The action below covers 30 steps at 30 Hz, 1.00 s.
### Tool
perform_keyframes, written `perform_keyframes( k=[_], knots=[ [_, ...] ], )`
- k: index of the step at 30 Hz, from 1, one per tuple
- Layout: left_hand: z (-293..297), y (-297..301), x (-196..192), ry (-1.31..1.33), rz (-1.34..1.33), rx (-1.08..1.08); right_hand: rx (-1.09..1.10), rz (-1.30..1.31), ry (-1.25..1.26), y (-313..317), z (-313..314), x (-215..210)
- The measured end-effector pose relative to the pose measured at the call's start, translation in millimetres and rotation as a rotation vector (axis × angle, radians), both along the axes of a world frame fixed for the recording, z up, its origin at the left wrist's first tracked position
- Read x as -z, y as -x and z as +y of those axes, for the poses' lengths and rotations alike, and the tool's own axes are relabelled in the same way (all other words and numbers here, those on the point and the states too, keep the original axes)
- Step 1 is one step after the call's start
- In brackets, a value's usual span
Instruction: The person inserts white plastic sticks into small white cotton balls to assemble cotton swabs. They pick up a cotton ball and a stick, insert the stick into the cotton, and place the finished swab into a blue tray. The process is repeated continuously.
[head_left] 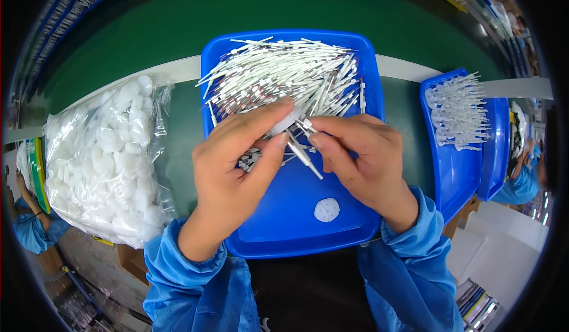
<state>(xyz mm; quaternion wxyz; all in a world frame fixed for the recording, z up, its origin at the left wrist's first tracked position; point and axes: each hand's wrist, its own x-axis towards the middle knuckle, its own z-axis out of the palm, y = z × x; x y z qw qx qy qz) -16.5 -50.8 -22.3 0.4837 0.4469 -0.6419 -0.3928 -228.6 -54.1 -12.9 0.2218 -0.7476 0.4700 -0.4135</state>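
Note:
Over the blue tray (pixel 261 228), my left hand (pixel 228 166) pinches a white round disc (pixel 285 122) between thumb and fingers. A slim white rod (pixel 304 156) with a tapered tip points down and right from the disc. Thumb and forefinger of my right hand (pixel 370 160) close on another white rod (pixel 306 125) with a silvery section, touching the disc's edge; my fingers partly hide the contact. Many loose white rods (pixel 284 68) are heaped in the tray's far half. Nearer to me, a white perforated disc (pixel 326 210) lies flat on the tray's bottom.
A clear plastic bag (pixel 106 160) full of white round pieces lies at the left. On the right, a blue tray (pixel 453 175) holds upright rods on discs (pixel 459 109), beside another blue tray (pixel 495 148). Other people in blue sleeves (pixel 521 184) appear at both edges.

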Motion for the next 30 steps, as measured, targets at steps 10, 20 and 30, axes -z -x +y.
perform_keyframes(
  k=[10,20,30],
  knots=[
    [6,4,-9,0.199,-0.378,-0.015,0.054,0.293,0.277,5,-3,-3],
    [16,7,-10,0.012,-0.22,-0.029,-0.027,0.235,0.383,5,-10,0],
    [3,2,-7,-0.05,0.033,0.061,-0.102,0.14,0.281,10,-12,-9]
  ],
)
